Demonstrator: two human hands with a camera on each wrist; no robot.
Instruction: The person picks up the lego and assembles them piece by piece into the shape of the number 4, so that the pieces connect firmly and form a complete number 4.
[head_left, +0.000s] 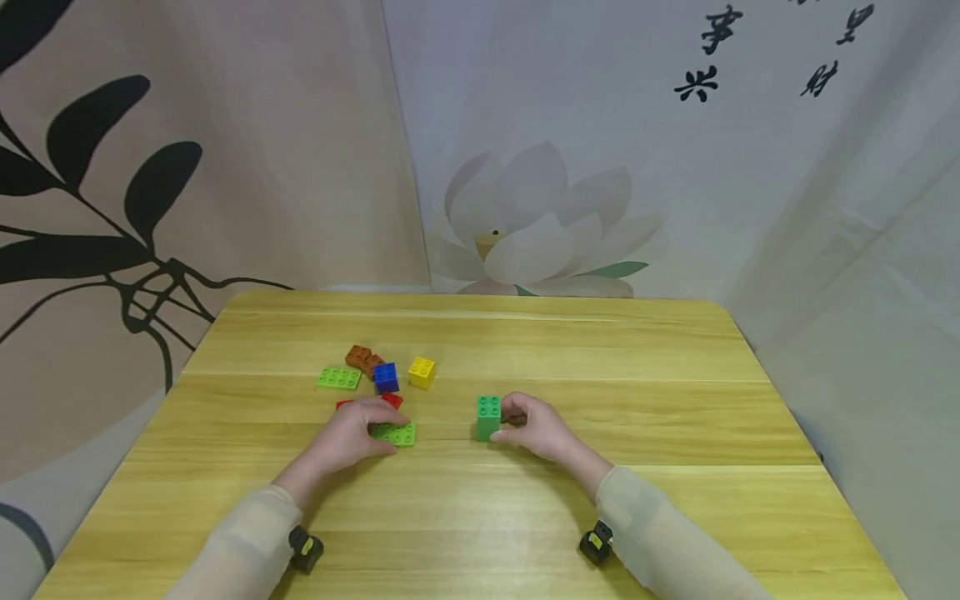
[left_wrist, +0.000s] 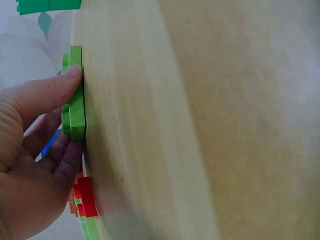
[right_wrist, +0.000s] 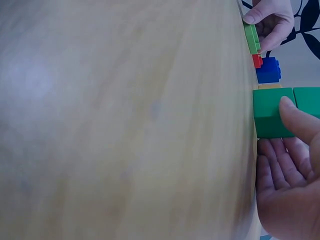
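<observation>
fingers of the left hand [head_left: 351,433] pinch a flat lime-green toy brick [head_left: 401,435] at the counter [head_left: 480,533], while the right hand [head_left: 542,427] grasps an upright two-brick green stack [head_left: 488,422] to its right. beyond the left hand sit partly hidden red brickwork [head_left: 392,401], a blue brick [head_left: 386,378], brown bricks [head_left: 359,357], another lime-green brick [head_left: 338,379] and, just apart, a yellow brick [head_left: 422,373].
</observation>
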